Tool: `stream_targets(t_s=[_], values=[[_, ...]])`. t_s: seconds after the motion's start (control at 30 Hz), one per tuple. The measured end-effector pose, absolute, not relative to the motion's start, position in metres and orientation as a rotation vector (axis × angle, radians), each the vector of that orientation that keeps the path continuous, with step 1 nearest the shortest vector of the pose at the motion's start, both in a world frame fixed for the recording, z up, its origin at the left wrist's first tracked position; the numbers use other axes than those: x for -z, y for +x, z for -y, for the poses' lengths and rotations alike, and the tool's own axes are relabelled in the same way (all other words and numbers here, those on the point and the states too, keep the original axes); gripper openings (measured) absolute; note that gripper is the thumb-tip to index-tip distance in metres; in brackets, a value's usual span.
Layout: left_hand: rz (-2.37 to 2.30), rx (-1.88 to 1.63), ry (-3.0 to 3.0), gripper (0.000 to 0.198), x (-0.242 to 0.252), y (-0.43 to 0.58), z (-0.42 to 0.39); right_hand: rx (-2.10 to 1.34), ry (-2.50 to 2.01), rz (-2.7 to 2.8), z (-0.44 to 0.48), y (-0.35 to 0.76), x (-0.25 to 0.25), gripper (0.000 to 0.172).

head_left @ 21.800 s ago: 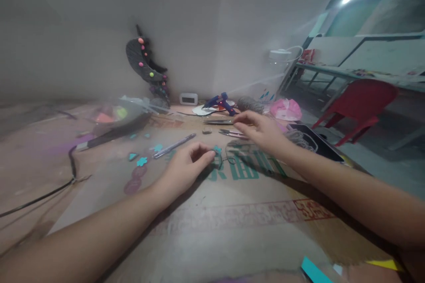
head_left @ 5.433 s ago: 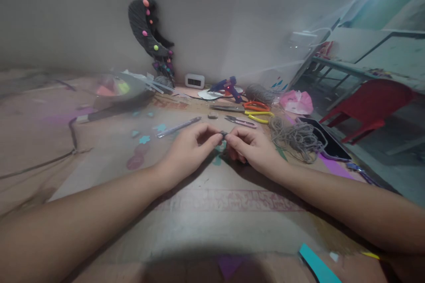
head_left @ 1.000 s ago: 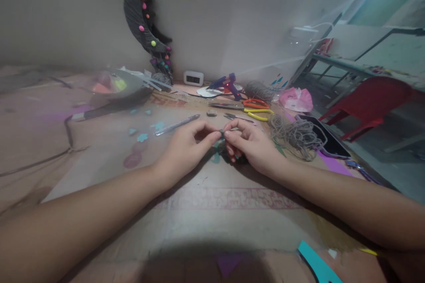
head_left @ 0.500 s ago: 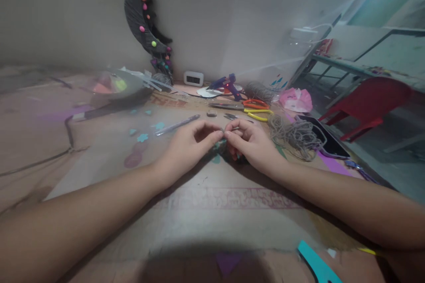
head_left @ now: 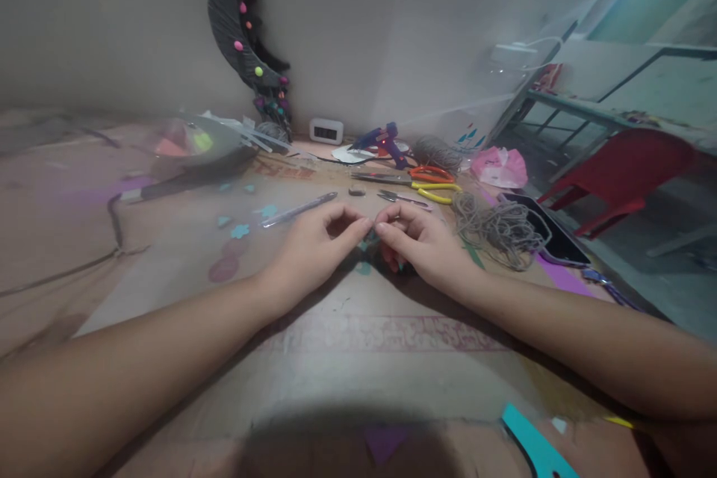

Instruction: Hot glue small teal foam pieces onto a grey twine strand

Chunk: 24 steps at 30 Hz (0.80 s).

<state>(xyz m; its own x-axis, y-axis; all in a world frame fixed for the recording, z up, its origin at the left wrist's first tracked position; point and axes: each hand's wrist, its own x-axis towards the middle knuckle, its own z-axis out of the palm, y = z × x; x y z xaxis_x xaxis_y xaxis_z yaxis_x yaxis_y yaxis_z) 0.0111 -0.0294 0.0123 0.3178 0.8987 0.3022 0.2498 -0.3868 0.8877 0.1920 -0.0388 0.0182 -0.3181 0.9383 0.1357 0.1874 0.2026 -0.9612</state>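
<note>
My left hand (head_left: 317, 245) and my right hand (head_left: 426, 245) meet over the middle of the work sheet, thumbs and fingertips pinched close together. Between the fingertips is something small and dark, too small to make out. Just below them lie teal bits (head_left: 364, 267) in shadow. Left of my left hand are a pen (head_left: 296, 210) and blue flower cut-outs (head_left: 240, 231). Beyond my fingers sit small snips (head_left: 400, 199) and a small dark block (head_left: 357, 192). A tangle of grey yarn (head_left: 507, 231) lies beside my right hand.
Scissors with orange and yellow handles (head_left: 431, 182), a glue gun (head_left: 386, 143) with a red light and a white clock (head_left: 326, 131) stand near the wall. A phone (head_left: 554, 233) lies right. A turquoise tool (head_left: 535, 442) lies at the front edge. A decorated crescent (head_left: 231, 33) hangs on the wall.
My fingertips have shifted very slightly left, still pinched together. The small dark thing between them shows a little differently. The objects around have not moved.
</note>
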Motion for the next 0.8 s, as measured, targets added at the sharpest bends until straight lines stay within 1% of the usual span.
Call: stream_targets(t_s=[0.13,0.27,0.37,0.57,0.67,0.8], values=[[-1.071,-1.104,1.782,0.019,-0.0122,0.0106,0.0284,-1.154,-1.080,1.691,0.0377,0.1923,-0.0192,0.033],[-1.073,-1.109,1.764,0.019,-0.0124,0.0105,0.0275,-1.125,-1.091,1.734,0.0359,0.1928,-0.0166,0.026],[-1.056,-1.095,1.736,0.025,-0.0106,0.0106,0.0261,-1.087,-1.082,1.755,0.0358,0.1931,-0.0149,0.021],[-1.020,-1.132,1.507,0.036,-0.0066,0.0127,0.0238,-1.047,-1.068,1.767,0.0369,0.1936,-0.0156,0.020],[-1.021,-1.106,1.576,0.034,-0.0086,0.0125,0.0249,-1.024,-1.058,1.767,0.0354,0.1941,-0.0160,0.019],[-1.060,-1.036,1.691,0.021,-0.0129,0.0124,0.0271,-0.996,-1.077,1.775,0.0331,0.1947,-0.0163,0.019]])
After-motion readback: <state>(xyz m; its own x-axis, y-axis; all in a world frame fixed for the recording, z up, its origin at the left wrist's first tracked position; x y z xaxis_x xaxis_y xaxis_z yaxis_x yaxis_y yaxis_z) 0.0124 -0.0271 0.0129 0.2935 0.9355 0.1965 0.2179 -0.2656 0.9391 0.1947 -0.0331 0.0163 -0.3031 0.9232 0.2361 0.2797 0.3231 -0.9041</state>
